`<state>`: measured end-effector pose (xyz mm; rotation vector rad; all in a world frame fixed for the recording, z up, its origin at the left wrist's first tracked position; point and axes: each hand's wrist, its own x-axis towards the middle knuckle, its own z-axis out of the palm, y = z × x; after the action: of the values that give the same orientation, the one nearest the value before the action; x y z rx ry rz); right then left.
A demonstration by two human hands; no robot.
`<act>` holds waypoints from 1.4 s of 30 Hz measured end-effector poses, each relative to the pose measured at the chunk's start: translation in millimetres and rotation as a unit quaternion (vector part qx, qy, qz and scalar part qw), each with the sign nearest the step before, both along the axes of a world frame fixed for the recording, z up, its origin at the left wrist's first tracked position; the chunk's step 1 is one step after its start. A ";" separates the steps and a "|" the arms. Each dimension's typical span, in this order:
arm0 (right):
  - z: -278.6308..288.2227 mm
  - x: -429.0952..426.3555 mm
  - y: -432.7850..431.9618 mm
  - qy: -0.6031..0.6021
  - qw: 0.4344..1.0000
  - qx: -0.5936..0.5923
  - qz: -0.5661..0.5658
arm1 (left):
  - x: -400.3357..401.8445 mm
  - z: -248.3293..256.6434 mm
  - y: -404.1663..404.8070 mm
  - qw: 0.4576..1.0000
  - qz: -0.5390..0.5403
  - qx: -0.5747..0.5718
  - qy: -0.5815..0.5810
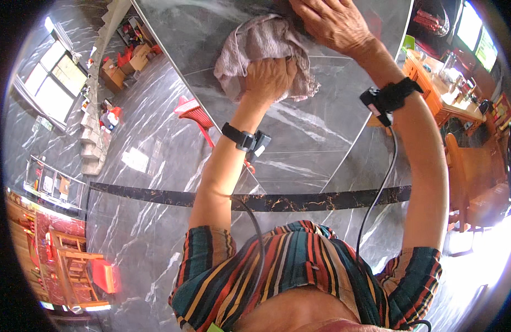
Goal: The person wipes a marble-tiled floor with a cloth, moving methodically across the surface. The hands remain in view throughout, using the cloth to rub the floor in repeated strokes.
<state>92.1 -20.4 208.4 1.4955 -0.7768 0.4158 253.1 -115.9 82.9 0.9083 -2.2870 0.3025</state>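
In the head view, a pinkish-grey cloth [255,41] lies bunched against a dark grey, marble-patterned tiled surface [322,95] with pale edge strips. My left hand [271,79] is closed over the cloth's near part, knuckles up, its fingertips hidden. To the upper right, my right hand [332,23] rests palm down against the same surface, beyond the cloth; its fingertips reach the top of the picture and it shows no object in it. Each forearm wears a black strap with a small cabled device.
A red plastic chair [197,114] stands just left of the tiled surface. Cardboard boxes [135,60] lie farther left. At right are a wooden desk [425,79] holding various items and a wooden chair [475,178]. A black patterned band [305,201] crosses the floor near my body.
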 end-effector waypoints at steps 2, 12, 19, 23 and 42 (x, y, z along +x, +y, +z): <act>13.6 -21.1 16.4 0.043 0.998 0.030 -0.021 | -1.7 0.7 -1.8 0.993 -0.009 -0.116 0.036; 15.8 -58.3 31.3 -0.058 0.998 0.011 0.014 | -4.6 -1.6 -19.6 0.948 -0.037 -0.305 0.079; 14.7 -67.7 24.5 -0.074 0.994 -0.029 0.071 | 0.0 50.4 -16.9 0.938 -0.024 -0.339 0.072; 15.7 -66.7 25.9 -0.108 0.992 -0.032 0.055 | 4.2 83.2 -21.8 0.939 0.004 -0.339 0.063; 16.4 -60.4 28.6 -0.254 0.961 -0.100 -0.044 | -55.8 21.7 9.7 0.932 -0.030 -0.347 0.101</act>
<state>31.8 8.2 224.8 1.1678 -1.1626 0.8040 197.3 -106.2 104.6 0.4702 -1.8030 0.8770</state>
